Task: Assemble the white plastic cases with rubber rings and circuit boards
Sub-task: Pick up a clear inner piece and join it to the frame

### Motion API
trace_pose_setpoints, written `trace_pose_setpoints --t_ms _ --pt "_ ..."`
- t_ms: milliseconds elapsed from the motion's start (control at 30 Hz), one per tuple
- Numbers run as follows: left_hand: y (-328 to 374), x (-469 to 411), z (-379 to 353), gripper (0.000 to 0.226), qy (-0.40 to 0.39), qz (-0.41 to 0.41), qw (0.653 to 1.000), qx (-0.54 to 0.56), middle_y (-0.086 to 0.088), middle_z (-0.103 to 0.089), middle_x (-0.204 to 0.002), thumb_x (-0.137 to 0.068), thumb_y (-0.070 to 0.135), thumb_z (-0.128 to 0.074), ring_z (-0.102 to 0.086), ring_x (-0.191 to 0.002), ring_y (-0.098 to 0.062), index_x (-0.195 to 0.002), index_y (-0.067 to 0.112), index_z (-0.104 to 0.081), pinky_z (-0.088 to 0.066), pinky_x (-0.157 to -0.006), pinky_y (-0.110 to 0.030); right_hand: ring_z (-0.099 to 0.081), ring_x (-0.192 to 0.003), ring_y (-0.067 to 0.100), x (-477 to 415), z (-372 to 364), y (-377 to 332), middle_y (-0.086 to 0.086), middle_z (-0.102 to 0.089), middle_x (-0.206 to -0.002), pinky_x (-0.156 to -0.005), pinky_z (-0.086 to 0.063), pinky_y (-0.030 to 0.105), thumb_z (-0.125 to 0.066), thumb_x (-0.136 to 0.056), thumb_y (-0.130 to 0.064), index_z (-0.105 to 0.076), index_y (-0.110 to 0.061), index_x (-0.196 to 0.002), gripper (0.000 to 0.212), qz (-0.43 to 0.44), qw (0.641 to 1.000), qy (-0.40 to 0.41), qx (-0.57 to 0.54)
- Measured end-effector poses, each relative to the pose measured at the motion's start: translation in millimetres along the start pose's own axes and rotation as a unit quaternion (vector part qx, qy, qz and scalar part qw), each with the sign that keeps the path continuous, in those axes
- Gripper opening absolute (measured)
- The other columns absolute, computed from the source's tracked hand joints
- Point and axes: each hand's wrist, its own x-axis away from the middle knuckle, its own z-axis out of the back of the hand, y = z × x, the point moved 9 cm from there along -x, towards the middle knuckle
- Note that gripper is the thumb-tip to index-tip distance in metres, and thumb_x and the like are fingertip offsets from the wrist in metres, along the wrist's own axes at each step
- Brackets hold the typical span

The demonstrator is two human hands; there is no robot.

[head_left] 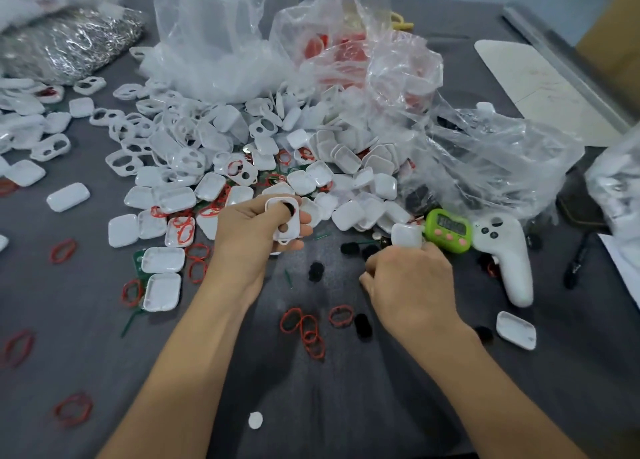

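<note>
Grey worktop (104,372) filled the view, and everything lay loose on it. Crumpled clear plastic bags (214,43) sprawled from twelve round to three o'clock, one of them showing red parts through the film. Out of them, from ten to one o'clock, spilled a heap of white cases (214,153), holed fronts mixed with plain tray-like backs.

Both hands worked just below that heap. The left hand (249,237), at about eleven o'clock from centre, gripped a holed case front (283,221) with curled fingers, tilted up toward the camera, something dark showing in its upper hole. The right hand (412,282), at three o'clock of the left, had its back to the camera and its fingers curled under. Their tips met a plain case back (407,234), but whether they held it could not be told.

A white controller (509,257) and a green timer (449,230) lay at three o'clock. Red rubber rings (308,327) were scattered at six o'clock of the hands, small black pads (316,271) lay between the hands, and a green circuit board (138,259) peeked out from under a back at nine o'clock.

By my reading, one case was mid-assembly, with the front in hand and its fillings being gathered. The next move probably called for a ring and a board seated squarely before the back was pressed on.
</note>
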Motion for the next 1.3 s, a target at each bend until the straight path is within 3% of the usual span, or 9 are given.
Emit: trace_pose_setpoints --t_ms 167,300,400,567,700,867,1000,1067,1300 --pt "-17 13 -6 0.022 0.002 0.047 0.998 0.042 -0.011 -0.08 -0.088 -0.099 0.001 -0.056 -0.078 -0.08 -0.021 -0.098 0.011 -0.076 -0.059 -0.058 -0.024 -0.066 -0.082 0.018 -7 0 -7 -0.008 -0.072 -0.084 -0.073 -0.028 0.03 -0.06 -0.094 -0.035 -0.071 -0.031 -0.091 0.012 0.01 0.999 0.005 -0.033" --pt "-27 23 -14 0.028 -0.008 0.079 0.996 0.05 -0.01 -0.08 -0.094 -0.099 -0.003 -0.052 -0.078 -0.086 -0.022 -0.107 0.011 -0.075 -0.06 -0.063 -0.025 -0.07 -0.084 0.013 -14 -8 13 -0.012 -0.075 -0.082 -0.075 -0.055 0.029 -0.07 -0.081 -0.035 -0.078 -0.033 -0.086 0.01 -0.033 0.964 -0.028 -0.261" --pt "-34 28 -21 0.023 -0.018 0.108 0.989 0.094 -0.011 -0.079 -0.1 -0.101 0.001 -0.053 -0.078 -0.092 -0.021 -0.111 0.008 -0.073 -0.061 -0.066 -0.026 -0.07 -0.064 0.004 -16 -11 19 -0.013 -0.073 -0.065 -0.064 -0.055 0.021 -0.074 -0.077 -0.016 -0.079 -0.028 -0.072 0.014 -0.058 0.876 -0.038 -0.478" --pt "-40 30 -35 0.025 -0.04 0.148 0.964 0.219 -0.02 -0.075 -0.116 -0.1 0.009 -0.054 -0.074 -0.108 -0.029 -0.118 0.0 -0.07 -0.064 -0.08 -0.038 -0.069 -0.053 0.014 -7 -21 5 0.014 -0.075 -0.07 -0.044 -0.04 0.016 -0.075 -0.083 0.003 -0.08 -0.015 -0.072 0.021 -0.132 0.646 -0.093 -0.746" --pt "-37 33 -47 0.042 -0.088 0.156 0.947 0.265 -0.021 -0.071 -0.125 -0.087 -0.007 -0.052 -0.07 -0.115 -0.035 -0.126 -0.001 -0.065 -0.061 -0.09 -0.043 -0.066 -0.053 0.014 -3 -27 -3 0.018 -0.074 -0.074 -0.045 -0.04 0.018 -0.07 -0.088 0.005 -0.079 -0.011 -0.075 0.022 -0.175 0.552 -0.124 -0.806" --pt "-29 38 -53 0.07 -0.15 0.122 0.965 0.178 -0.018 -0.067 -0.133 -0.077 -0.035 -0.039 -0.07 -0.111 -0.026 -0.13 0.007 -0.059 -0.059 -0.096 -0.039 -0.064 -0.051 0.013 -7 -32 -7 0.016 -0.073 -0.072 -0.044 -0.039 0.017 -0.068 -0.089 0.005 -0.076 -0.005 -0.083 0.014 -0.2 0.544 -0.131 -0.804" --pt "-22 38 -53 0.063 -0.158 0.096 0.973 0.136 -0.014 -0.068 -0.127 -0.08 -0.023 -0.064 -0.066 -0.11 -0.024 -0.135 0.006 -0.053 -0.051 -0.107 -0.045 -0.062 -0.05 0.011 -13 -31 -9 0.013 -0.073 -0.07 -0.048 -0.042 0.017 -0.069 -0.087 0.002 -0.079 -0.014 -0.069 0.026 -0.197 0.575 -0.124 -0.784" --pt "-21 37 -52 0.06 -0.16 0.093 0.975 0.12 -0.013 -0.067 -0.124 -0.085 -0.026 -0.061 -0.063 -0.113 -0.026 -0.136 0.005 -0.052 -0.049 -0.108 -0.048 -0.057 -0.048 0.012 -15 -31 -9 0.012 -0.071 -0.067 -0.049 -0.046 0.019 -0.068 -0.084 0.003 -0.078 -0.014 -0.067 0.026 -0.2 0.584 -0.113 -0.779" --pt "-22 33 -49 0.052 -0.153 0.065 0.984 0.063 -0.024 -0.069 -0.114 -0.079 -0.026 -0.067 -0.066 -0.104 -0.029 -0.124 -0.002 -0.055 -0.057 -0.093 -0.043 -0.052 -0.045 0.009 -23 -23 -2 0.007 -0.068 -0.061 -0.046 -0.045 0.019 -0.07 -0.079 0.01 -0.075 -0.01 -0.069 0.023 -0.157 0.628 -0.06 -0.76"
